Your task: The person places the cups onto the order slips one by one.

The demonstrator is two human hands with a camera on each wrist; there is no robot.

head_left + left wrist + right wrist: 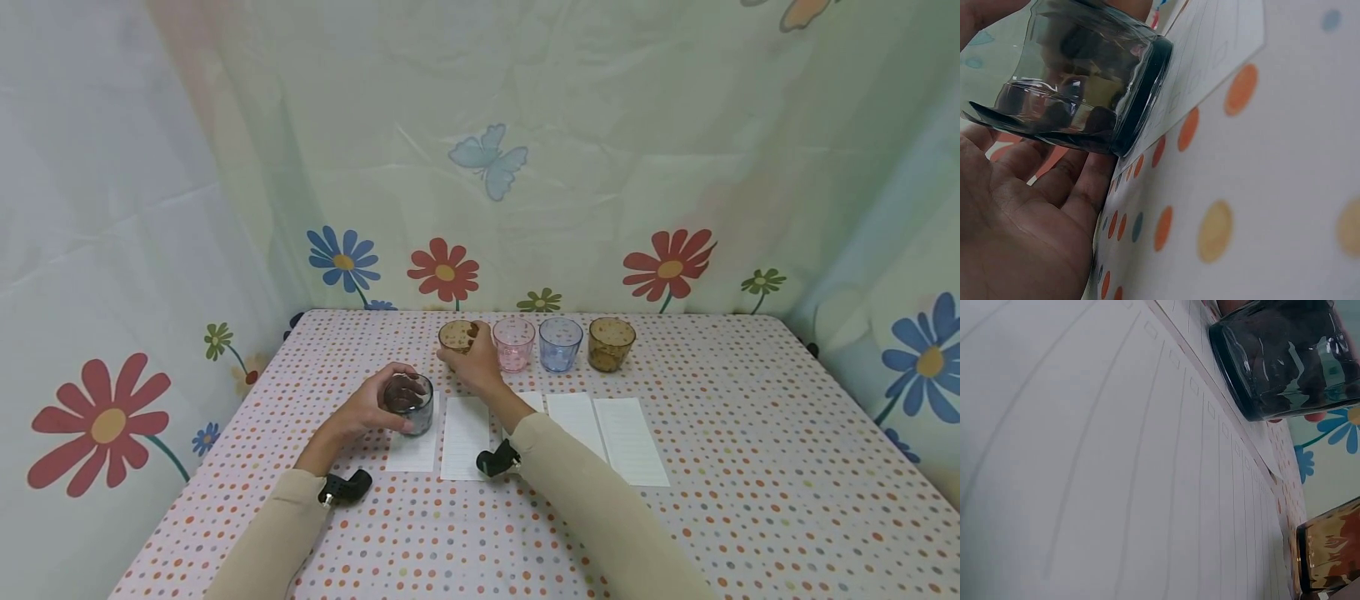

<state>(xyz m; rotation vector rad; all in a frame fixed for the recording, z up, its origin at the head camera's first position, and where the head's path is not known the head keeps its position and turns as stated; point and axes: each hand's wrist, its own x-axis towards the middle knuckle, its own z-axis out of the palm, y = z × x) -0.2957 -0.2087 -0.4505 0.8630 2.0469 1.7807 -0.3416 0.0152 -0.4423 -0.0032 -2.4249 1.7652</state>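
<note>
My left hand (365, 407) holds a dark grey-blue glass tumbler (420, 410) from its left side, thumb in front and fingers behind. The tumbler stands upright at the top of the leftmost lined paper sheet (411, 456); in the left wrist view its thick base (1144, 94) is right at the paper. Farther back, my right hand (477, 365) grips an amber glass tumbler (452, 336) by its right side, at the left end of a row of tumblers. Only part of that amber tumbler (1333, 547) shows in the right wrist view.
Right of my right hand stand a pink tumbler (514, 346), a light blue tumbler (560, 345) and a brown tumbler (611, 345). More lined sheets (632, 442) lie side by side before them, partly under my right forearm. A flowered curtain (570, 208) hangs behind the dotted tablecloth (420, 533).
</note>
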